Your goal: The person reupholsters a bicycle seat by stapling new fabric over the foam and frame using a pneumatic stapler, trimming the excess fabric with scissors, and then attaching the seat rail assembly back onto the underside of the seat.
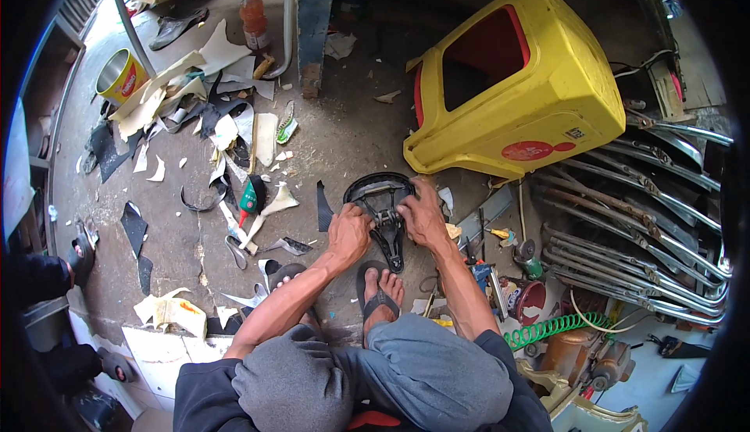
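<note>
A black bicycle saddle (pixel 388 238) is upside down between my hands, its wide rear end away from me and its narrow nose toward my sandalled feet. The metal rails and clamp on its underside show. Closed over its left edge is my left hand (pixel 349 231), fingers curled at the rim. My right hand (pixel 423 215) grips the right edge, with the thumb and fingers on the rim. Whatever the fingers cover at the edge is hidden. Just left of the saddle, a strip of dark material (pixel 323 207) lies on the floor.
Foam and fabric scraps (pixel 266 139) litter the left, with a green-and-red bottle (pixel 251 198) among them. A yellow plastic shell (pixel 570 92) stands at far right, above stacked metal tubes (pixel 641 229). Tools (pixel 500 233) and a green coiled hose (pixel 547 329) lie right; someone's foot (pixel 80 252) shows left.
</note>
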The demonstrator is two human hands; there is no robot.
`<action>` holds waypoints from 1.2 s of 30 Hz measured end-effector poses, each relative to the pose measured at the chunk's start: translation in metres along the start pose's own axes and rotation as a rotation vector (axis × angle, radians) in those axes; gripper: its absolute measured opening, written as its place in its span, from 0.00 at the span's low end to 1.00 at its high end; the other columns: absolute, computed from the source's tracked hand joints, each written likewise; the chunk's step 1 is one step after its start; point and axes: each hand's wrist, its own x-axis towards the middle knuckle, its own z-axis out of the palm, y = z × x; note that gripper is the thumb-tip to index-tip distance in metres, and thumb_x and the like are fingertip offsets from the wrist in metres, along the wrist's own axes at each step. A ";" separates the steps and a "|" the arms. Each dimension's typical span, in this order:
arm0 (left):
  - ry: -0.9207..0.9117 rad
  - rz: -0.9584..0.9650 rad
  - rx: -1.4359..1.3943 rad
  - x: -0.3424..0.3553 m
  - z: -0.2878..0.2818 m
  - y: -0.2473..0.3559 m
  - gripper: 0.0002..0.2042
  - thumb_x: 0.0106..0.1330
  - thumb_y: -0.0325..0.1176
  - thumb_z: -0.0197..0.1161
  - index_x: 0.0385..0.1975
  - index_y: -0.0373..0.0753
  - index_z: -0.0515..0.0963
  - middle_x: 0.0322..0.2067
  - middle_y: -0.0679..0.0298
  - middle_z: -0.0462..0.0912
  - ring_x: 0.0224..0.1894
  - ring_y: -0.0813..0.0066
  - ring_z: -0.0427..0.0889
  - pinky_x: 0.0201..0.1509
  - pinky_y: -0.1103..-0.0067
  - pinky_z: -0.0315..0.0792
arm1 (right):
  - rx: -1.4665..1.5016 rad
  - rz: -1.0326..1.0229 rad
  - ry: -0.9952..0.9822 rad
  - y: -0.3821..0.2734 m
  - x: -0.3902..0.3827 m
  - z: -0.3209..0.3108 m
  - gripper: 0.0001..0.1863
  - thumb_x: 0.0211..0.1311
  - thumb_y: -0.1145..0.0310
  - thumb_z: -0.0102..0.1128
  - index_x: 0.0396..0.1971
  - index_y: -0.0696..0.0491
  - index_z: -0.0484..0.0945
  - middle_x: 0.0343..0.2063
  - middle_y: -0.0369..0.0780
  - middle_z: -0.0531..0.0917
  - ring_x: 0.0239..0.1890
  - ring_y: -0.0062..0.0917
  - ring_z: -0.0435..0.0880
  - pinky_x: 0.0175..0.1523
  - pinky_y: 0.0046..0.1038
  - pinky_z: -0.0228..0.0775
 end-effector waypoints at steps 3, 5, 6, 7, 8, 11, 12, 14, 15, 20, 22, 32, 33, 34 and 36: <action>0.084 0.072 -0.175 -0.003 0.001 -0.010 0.09 0.63 0.31 0.66 0.41 0.37 0.84 0.46 0.56 0.81 0.57 0.57 0.75 0.57 0.56 0.72 | 0.040 0.074 0.082 -0.002 -0.011 0.001 0.19 0.68 0.64 0.62 0.56 0.55 0.79 0.64 0.55 0.69 0.65 0.49 0.71 0.69 0.41 0.65; 0.490 0.099 -0.113 -0.013 -0.005 0.004 0.17 0.62 0.30 0.67 0.51 0.34 0.79 0.56 0.45 0.75 0.59 0.52 0.75 0.58 0.60 0.71 | 0.494 0.479 0.140 -0.004 -0.024 0.001 0.31 0.71 0.59 0.61 0.69 0.54 0.67 0.63 0.53 0.70 0.56 0.41 0.81 0.60 0.35 0.74; 0.528 0.051 -0.038 -0.019 -0.002 0.003 0.23 0.65 0.32 0.66 0.59 0.33 0.72 0.59 0.39 0.70 0.58 0.51 0.75 0.57 0.63 0.73 | 0.398 0.440 0.108 -0.001 -0.024 0.007 0.37 0.74 0.55 0.58 0.75 0.54 0.57 0.57 0.52 0.77 0.47 0.34 0.85 0.53 0.30 0.77; 0.522 0.054 -0.039 -0.021 0.004 0.003 0.23 0.65 0.32 0.66 0.59 0.33 0.72 0.59 0.39 0.70 0.58 0.51 0.75 0.57 0.63 0.73 | 0.398 0.446 0.111 0.002 -0.026 0.012 0.37 0.74 0.55 0.58 0.75 0.54 0.57 0.57 0.52 0.77 0.47 0.34 0.85 0.53 0.30 0.77; 0.422 -0.186 -0.298 -0.022 0.012 0.002 0.25 0.67 0.33 0.64 0.62 0.33 0.68 0.56 0.40 0.72 0.58 0.50 0.75 0.59 0.64 0.71 | 0.587 0.610 0.008 0.004 -0.027 0.019 0.37 0.74 0.53 0.57 0.74 0.54 0.58 0.54 0.51 0.79 0.48 0.35 0.85 0.54 0.31 0.77; 0.235 -0.549 -0.882 -0.011 0.020 0.006 0.30 0.70 0.37 0.63 0.67 0.33 0.60 0.52 0.47 0.76 0.51 0.57 0.78 0.56 0.66 0.71 | 0.821 0.741 -0.048 0.012 -0.023 0.045 0.35 0.75 0.49 0.53 0.72 0.56 0.61 0.45 0.49 0.85 0.51 0.35 0.83 0.57 0.33 0.75; 0.210 -0.652 -0.972 -0.008 0.018 0.005 0.31 0.70 0.38 0.64 0.67 0.34 0.60 0.52 0.50 0.76 0.49 0.61 0.79 0.55 0.67 0.72 | 0.642 0.675 -0.034 0.006 -0.020 0.048 0.34 0.76 0.49 0.51 0.71 0.56 0.63 0.50 0.47 0.83 0.52 0.34 0.82 0.57 0.32 0.73; 0.186 -0.750 -1.056 -0.002 0.012 0.002 0.31 0.70 0.39 0.65 0.67 0.34 0.59 0.52 0.52 0.77 0.47 0.64 0.79 0.54 0.68 0.72 | 0.539 0.611 -0.001 -0.004 -0.018 0.047 0.31 0.78 0.49 0.49 0.68 0.58 0.68 0.57 0.46 0.80 0.55 0.32 0.80 0.60 0.30 0.70; 0.231 -0.703 -1.203 -0.003 -0.005 0.004 0.32 0.70 0.40 0.66 0.68 0.35 0.59 0.53 0.54 0.77 0.49 0.66 0.78 0.56 0.69 0.72 | 0.549 0.608 -0.002 -0.022 -0.015 0.041 0.31 0.78 0.49 0.49 0.68 0.58 0.68 0.57 0.46 0.80 0.55 0.32 0.80 0.60 0.30 0.70; 0.298 -0.250 -1.583 0.016 -0.031 -0.003 0.31 0.74 0.43 0.63 0.71 0.39 0.59 0.61 0.61 0.74 0.57 0.70 0.76 0.63 0.73 0.71 | 1.021 0.431 0.093 -0.070 -0.006 0.021 0.34 0.80 0.50 0.47 0.74 0.57 0.58 0.64 0.45 0.74 0.62 0.30 0.76 0.62 0.30 0.71; 0.284 -0.287 -1.634 0.019 -0.044 -0.001 0.28 0.74 0.45 0.62 0.67 0.38 0.64 0.57 0.61 0.77 0.54 0.71 0.79 0.59 0.72 0.74 | 1.194 0.409 0.092 -0.076 -0.009 0.010 0.34 0.80 0.50 0.46 0.74 0.58 0.57 0.64 0.44 0.74 0.65 0.31 0.75 0.61 0.32 0.73; 0.264 -0.534 -1.932 -0.001 -0.097 -0.019 0.16 0.72 0.41 0.63 0.53 0.37 0.76 0.38 0.61 0.87 0.36 0.69 0.87 0.42 0.70 0.84 | -0.396 0.864 -0.182 0.020 -0.154 0.029 0.37 0.56 0.70 0.67 0.66 0.55 0.64 0.65 0.52 0.67 0.66 0.50 0.65 0.65 0.50 0.64; 0.251 -0.506 -1.950 0.000 -0.101 -0.019 0.19 0.71 0.38 0.64 0.58 0.39 0.73 0.42 0.62 0.85 0.38 0.70 0.86 0.42 0.70 0.84 | -0.419 0.875 -0.245 0.013 -0.155 0.026 0.40 0.54 0.70 0.68 0.68 0.54 0.61 0.66 0.51 0.64 0.68 0.49 0.62 0.64 0.51 0.64; 0.272 -0.503 -1.951 0.001 -0.104 -0.018 0.18 0.70 0.37 0.65 0.55 0.37 0.75 0.42 0.61 0.85 0.39 0.70 0.86 0.41 0.70 0.84 | -0.467 0.873 -0.230 0.017 -0.152 0.028 0.42 0.53 0.69 0.70 0.69 0.53 0.60 0.61 0.52 0.69 0.64 0.48 0.67 0.61 0.50 0.66; 0.287 -0.507 -1.922 0.002 -0.111 -0.016 0.18 0.70 0.37 0.66 0.55 0.36 0.75 0.42 0.61 0.85 0.39 0.71 0.86 0.41 0.71 0.84 | -0.422 0.891 -0.211 0.021 -0.143 0.023 0.40 0.54 0.68 0.69 0.67 0.53 0.63 0.59 0.51 0.70 0.63 0.48 0.68 0.59 0.51 0.66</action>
